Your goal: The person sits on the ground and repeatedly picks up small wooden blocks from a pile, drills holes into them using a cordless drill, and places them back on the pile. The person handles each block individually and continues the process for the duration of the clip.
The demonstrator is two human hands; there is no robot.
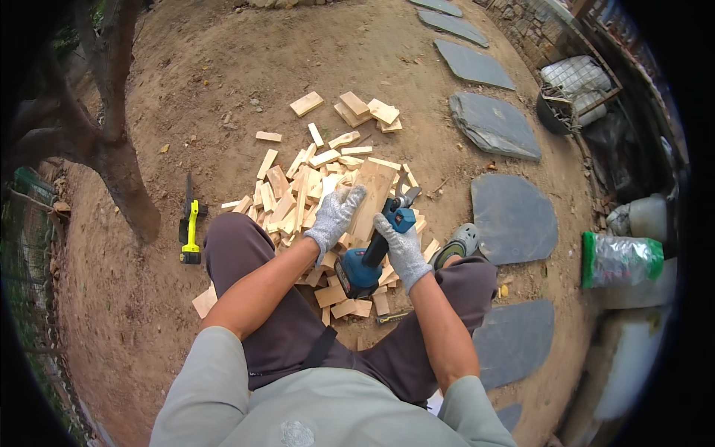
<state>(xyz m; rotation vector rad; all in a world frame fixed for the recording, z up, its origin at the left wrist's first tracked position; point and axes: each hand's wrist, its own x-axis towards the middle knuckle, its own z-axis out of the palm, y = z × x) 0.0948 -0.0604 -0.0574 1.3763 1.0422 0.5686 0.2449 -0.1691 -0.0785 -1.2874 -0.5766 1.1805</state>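
My left hand [337,219], in a grey knit glove, holds a wide wooden board [374,193] by its left side. The board slants up over a heap of short cut wood pieces [287,209]. In my gloved right hand [404,250] are blue cordless pruning shears [357,268], gripped at the dark handle, with the battery end low and to the left. Their metal jaws [406,195] stand apart beside the board's right edge; whether they touch it I cannot tell. My hand and the tool hide part of the heap.
A yellow-and-black cordless mini chainsaw [191,234] lies on the dirt at the left, near a tree trunk [125,179]. Grey stone slabs [514,218] run along the right. A small yellow-and-black tool [392,318] lies between my legs. Loose blocks [306,104] are scattered beyond the heap.
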